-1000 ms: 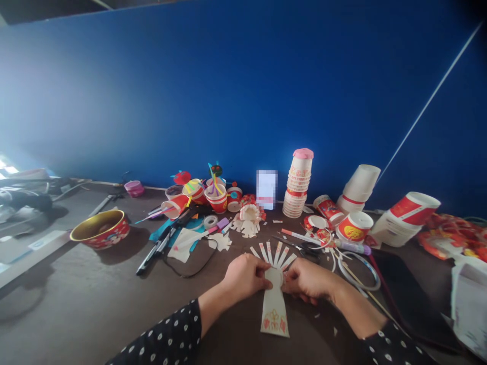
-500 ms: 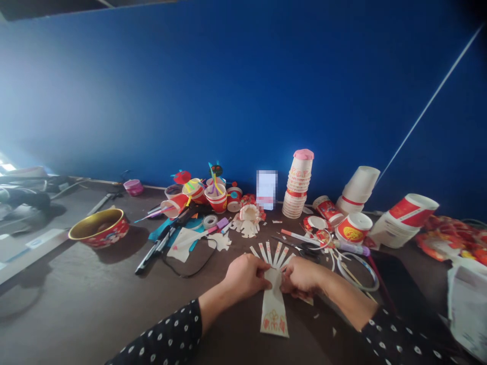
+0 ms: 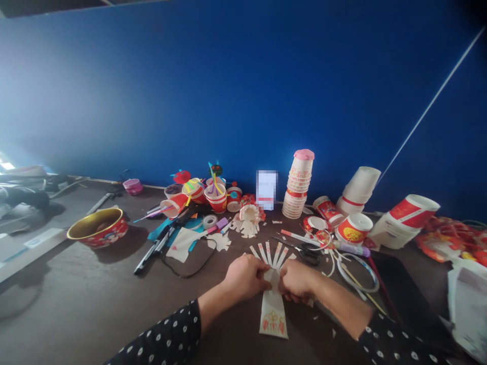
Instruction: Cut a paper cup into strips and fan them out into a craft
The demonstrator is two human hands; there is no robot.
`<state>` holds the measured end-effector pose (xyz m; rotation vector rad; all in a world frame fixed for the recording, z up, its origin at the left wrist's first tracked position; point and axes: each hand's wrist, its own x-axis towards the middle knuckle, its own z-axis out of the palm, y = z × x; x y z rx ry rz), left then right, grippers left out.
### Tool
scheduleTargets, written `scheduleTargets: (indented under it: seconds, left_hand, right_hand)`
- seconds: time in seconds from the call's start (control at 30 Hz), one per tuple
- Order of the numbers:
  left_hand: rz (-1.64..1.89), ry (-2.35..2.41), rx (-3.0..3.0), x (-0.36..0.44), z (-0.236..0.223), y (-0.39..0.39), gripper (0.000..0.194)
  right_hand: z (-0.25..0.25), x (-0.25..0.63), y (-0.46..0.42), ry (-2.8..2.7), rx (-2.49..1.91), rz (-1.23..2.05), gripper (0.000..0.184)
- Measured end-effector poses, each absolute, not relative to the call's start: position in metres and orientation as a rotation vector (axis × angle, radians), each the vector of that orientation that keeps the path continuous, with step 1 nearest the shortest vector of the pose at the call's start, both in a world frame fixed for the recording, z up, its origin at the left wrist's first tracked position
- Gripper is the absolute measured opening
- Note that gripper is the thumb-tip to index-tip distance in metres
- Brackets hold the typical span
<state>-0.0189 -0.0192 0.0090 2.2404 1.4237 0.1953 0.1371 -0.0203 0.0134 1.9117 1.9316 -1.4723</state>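
On the bench (image 3: 114, 304), directly before the person, the paper (image 3: 273, 301) was laid nearly flat between the two hands. At its narrow neck the left edge was pinched by the left hand (image 3: 245, 276), that grip being closed with thumb and fingers drawn together. At the opposite edge the right hand (image 3: 299, 279) was set, its grip curled closed and seemingly pressed onto the paper, though its fingertips were partly hidden and the exact hold could not be told.

The piece was judged very light, with thin card stiff enough to keep its shape, yet easily creased. The cut strips (image 3: 267, 252) were judged the weakest part, apt to be bent or torn if pulled; a hold was best taken at the edges of the neck or on the broad printed end.

Its long axis was aligned almost straight away from the person. The broad end, printed in red and gold, was turned toward the body, while the strips were fanned outward toward the blue wall (image 3: 243, 91), with scissors (image 3: 311, 255) left just beyond the right hand.
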Motion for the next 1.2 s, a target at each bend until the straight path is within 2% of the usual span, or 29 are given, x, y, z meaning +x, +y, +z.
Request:
scheduleTargets:
  seconds: [0.47, 1.2]
  left_hand:
    - [0.25, 1.382, 2.217, -0.023, 0.007, -0.019, 0.018]
    - [0.272, 1.363, 2.212, -0.023, 0.008, -0.02, 0.019]
  right_hand:
    - [0.01, 0.166, -0.021, 1.965, 1.765, -1.751, 0.026]
    - [0.006, 0.165, -0.019, 1.96, 1.773, -1.826, 0.02]
